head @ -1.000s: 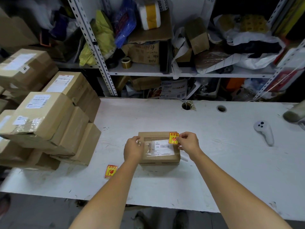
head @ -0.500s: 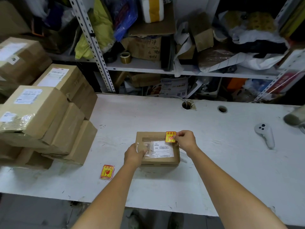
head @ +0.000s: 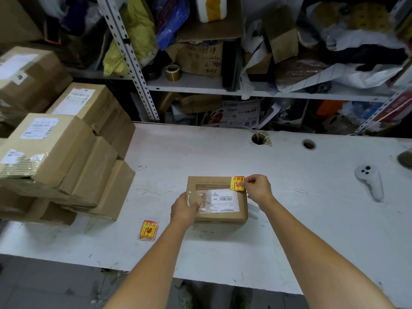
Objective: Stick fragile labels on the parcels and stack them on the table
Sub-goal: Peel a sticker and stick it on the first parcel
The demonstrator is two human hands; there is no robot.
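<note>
Small parcel (head: 217, 190): a flat brown box. It lies on the white counter (head: 289, 219), in front of the person. All other places here are told from this box.
White paper (head: 221, 200): a slip with bar lines and letters. It is stuck on top of the small parcel.
Fragile label (head: 237, 183): a red and yellow sticker. It sits at the far right corner of the small parcel's top. I cannot tell if it is stuck down flat.
Right hand (head: 258, 189): it is at the right far corner of the small parcel. Its thumb and fingers pinch the right edge of the fragile label.
Left hand (head: 185, 208): it is at the left end of the small parcel. Its fingers curl over that edge and hold the box.
Pile of labels (head: 148, 230): more red and yellow stickers. They lie on the counter, near the small parcel, to its left and a bit closer to the person.
Stack of parcels (head: 66, 157): bigger brown boxes piled up. They are well apart from the small parcel, on its left.
White controller (head: 370, 179): it lies on the counter, well apart from the small parcel, on its right.
Shelf (head: 200, 85): it stands behind the small parcel, past the counter's far edge. It is full of bags and boxes.
Roll of tape (head: 172, 72): it sits on the shelf, far behind the small parcel.
</note>
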